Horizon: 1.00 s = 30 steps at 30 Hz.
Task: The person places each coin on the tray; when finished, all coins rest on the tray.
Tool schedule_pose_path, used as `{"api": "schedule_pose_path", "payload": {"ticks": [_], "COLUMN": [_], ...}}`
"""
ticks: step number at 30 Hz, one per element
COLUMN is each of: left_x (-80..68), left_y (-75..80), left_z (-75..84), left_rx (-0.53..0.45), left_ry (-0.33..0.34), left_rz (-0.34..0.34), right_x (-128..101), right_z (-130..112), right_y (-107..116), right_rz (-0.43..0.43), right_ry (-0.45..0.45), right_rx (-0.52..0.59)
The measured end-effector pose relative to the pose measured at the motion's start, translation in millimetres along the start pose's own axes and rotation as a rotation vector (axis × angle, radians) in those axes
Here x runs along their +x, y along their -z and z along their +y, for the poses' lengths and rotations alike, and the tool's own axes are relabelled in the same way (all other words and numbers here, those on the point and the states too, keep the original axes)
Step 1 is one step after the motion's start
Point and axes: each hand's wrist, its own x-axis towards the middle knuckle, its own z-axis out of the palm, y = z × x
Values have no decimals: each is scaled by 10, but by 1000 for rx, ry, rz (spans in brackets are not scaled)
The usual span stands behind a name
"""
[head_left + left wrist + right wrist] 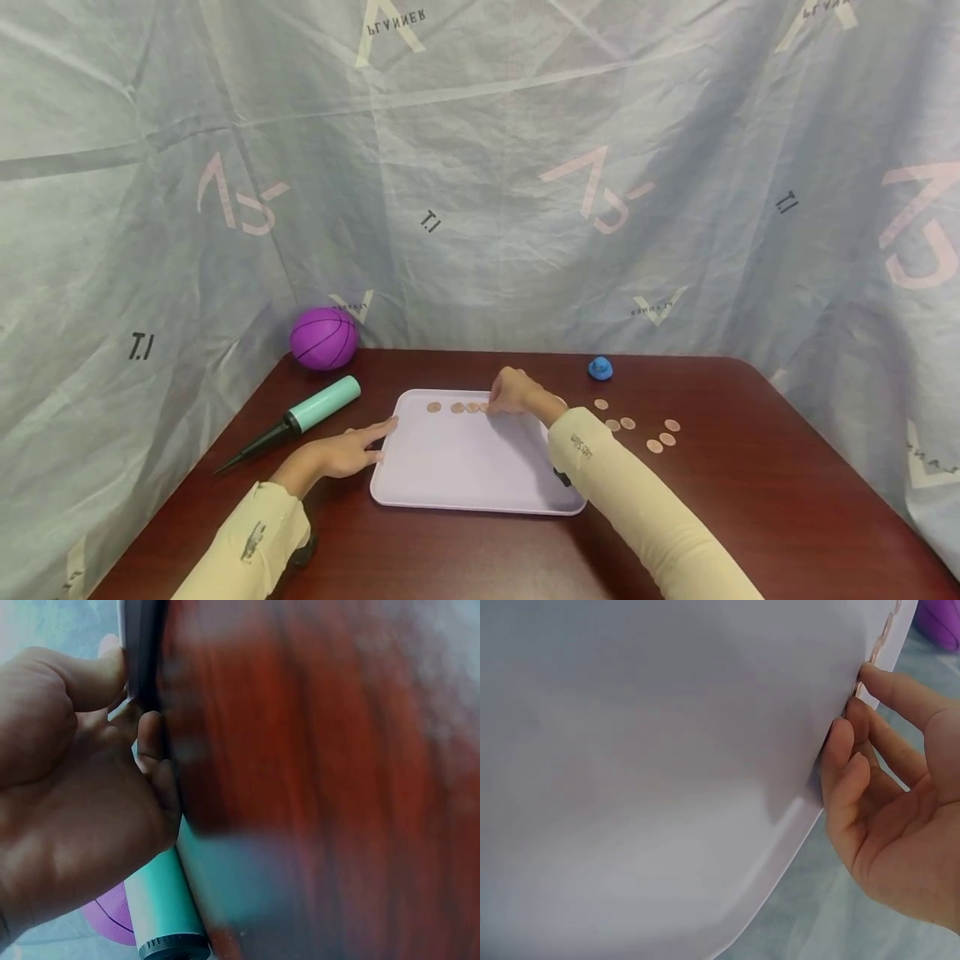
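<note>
A white tray (465, 467) lies on the dark wooden table, with a row of copper coins (458, 407) along its far edge. At the right end of that row, my right hand (516, 392) pinches a coin (858, 689) between thumb and index finger, down at the tray's surface. The other fingers of this hand (900, 795) are bent beside it in the right wrist view. My left hand (347, 452) is at the tray's left rim, fingers spread and fingertips touching the edge. In the left wrist view the thumb (94, 679) lies against the rim.
Several loose coins (667, 438) lie on the table right of the tray, partly behind my right sleeve. A small blue hat-shaped thing (600, 368) sits at the back. On the left are a mint-green hand pump (326, 403) and a purple ball (324, 338). Grey sheeting (480, 183) hangs behind.
</note>
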Motion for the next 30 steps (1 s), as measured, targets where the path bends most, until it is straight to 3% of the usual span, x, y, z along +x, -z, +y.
{"api": "schedule_pose_path", "payload": {"ticks": [12,30], "left_x": [2,-4], "left_y": [-3,10], "left_z": [54,39], "left_rx": [-10,-9], "left_ry": [19,7], "left_rz": [7,-5], "right_x": [79,26], "right_z": [-50,-17], "right_y": [-63,-27], "right_rz": [-2,-11], "right_ry": [101,108], "right_rx": [-20,4]}}
